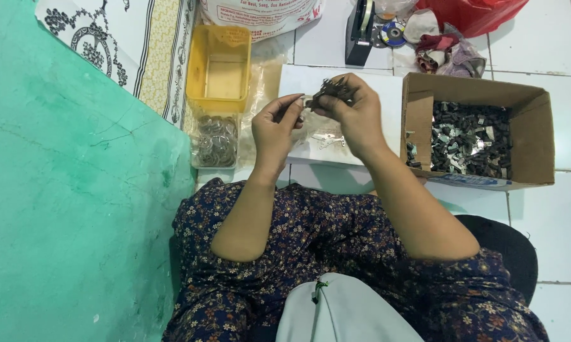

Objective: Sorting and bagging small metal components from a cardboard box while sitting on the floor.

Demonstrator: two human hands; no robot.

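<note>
Green painted wall (76,190) fills the left of the view, with a patterned cloth (127,44) lying at its eleven o'clock edge. Next comes a yellow plastic tub (219,66), and at its six o'clock a clear bag of metal rings (214,140) rests on the floor. The left hand (274,130) is raised over the lap, fingers curled in and the thumb and forefinger tips pressed onto a small silvery metal piece (307,101); the rest of that hand is loosely closed. The piece sits between the two hands, touching both. The right hand (355,114) is at three o'clock from the left, fingers bunched tight around a cluster of small dark metal parts (333,88) that stick out above its knuckles at twelve o'clock; its fingertips seem also to pinch the silvery piece, though the small size makes this hard to be sure of. Beneath the hands lies a white sheet (326,142) with a few loose shiny bits on it. At three o'clock from the right hand stands an open cardboard box (539,139) holding many dark and silver parts. A red plastic bag (475,12) lies at the box's twelve o'clock
</note>
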